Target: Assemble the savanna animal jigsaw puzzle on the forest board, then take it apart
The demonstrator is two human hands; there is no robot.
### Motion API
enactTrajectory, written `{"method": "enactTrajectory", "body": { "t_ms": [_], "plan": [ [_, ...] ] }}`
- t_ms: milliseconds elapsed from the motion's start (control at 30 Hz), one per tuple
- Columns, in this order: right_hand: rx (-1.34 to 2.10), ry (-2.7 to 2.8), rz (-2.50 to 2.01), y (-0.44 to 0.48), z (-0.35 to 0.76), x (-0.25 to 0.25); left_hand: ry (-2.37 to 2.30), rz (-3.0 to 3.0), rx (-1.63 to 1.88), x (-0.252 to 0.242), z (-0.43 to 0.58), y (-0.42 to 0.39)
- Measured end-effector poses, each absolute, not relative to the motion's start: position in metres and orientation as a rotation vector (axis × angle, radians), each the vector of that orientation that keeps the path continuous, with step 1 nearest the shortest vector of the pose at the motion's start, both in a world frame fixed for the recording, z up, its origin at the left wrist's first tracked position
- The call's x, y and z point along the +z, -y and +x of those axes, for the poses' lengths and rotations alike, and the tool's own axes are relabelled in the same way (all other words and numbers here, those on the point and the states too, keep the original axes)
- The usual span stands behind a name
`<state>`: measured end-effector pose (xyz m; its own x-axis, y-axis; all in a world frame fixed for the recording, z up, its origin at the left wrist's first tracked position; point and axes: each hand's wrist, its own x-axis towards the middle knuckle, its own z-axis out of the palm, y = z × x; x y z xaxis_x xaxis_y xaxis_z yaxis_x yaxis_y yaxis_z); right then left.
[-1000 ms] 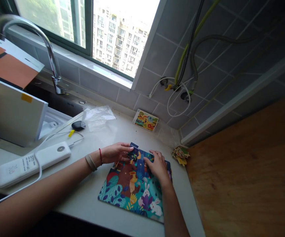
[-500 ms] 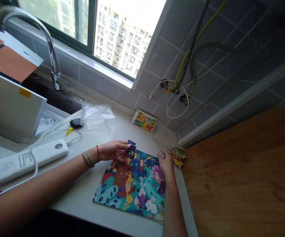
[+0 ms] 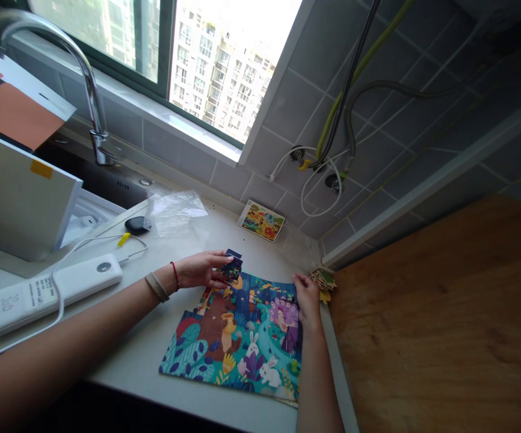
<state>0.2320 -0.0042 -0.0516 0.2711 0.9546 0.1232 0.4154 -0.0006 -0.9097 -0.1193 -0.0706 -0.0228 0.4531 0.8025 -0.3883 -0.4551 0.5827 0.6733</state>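
My left hand (image 3: pixel 209 269) pinches a small stack of dark blue jigsaw pieces (image 3: pixel 232 264) above the far left part of a jigsaw puzzle (image 3: pixel 242 355). The puzzle lies on the counter, largely joined, showing a bear, white rabbits and a purple peacock. There is a gap at its upper left, partly covered by my left hand. Along the right side, my right hand (image 3: pixel 307 296) is closed at the puzzle's upper right corner, thumb and fingers against the edge. Beside that hand sits a pile of loose jigsaw pieces (image 3: pixel 323 284).
A picture card (image 3: pixel 261 221) leans near the tiled wall. Clear plastic wrapping (image 3: pixel 177 211) and a black oval object (image 3: pixel 136 225) lie left of it. A white power bank (image 3: pixel 53 294) with a cable is at left, below the sink (image 3: pixel 102 180). A wooden board (image 3: pixel 445 325) stands at right.
The puzzle has shifted slightly left in view. My left hand has moved a little left and up with the pieces. My right hand's fingers have drawn together at the puzzle's corner.
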Motion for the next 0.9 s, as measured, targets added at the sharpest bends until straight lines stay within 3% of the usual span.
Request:
{"method": "enactTrajectory", "body": {
  "t_ms": [233,900],
  "plan": [
    [0.897,1.348,-1.568,0.011,0.228,-0.045,-0.769,0.538,0.876,-0.02,-0.12,0.07],
    [1.03,1.401,-1.413,0.032,0.205,-0.01,-0.715,0.638,0.856,-0.023,-0.109,0.075]
  ]
}}
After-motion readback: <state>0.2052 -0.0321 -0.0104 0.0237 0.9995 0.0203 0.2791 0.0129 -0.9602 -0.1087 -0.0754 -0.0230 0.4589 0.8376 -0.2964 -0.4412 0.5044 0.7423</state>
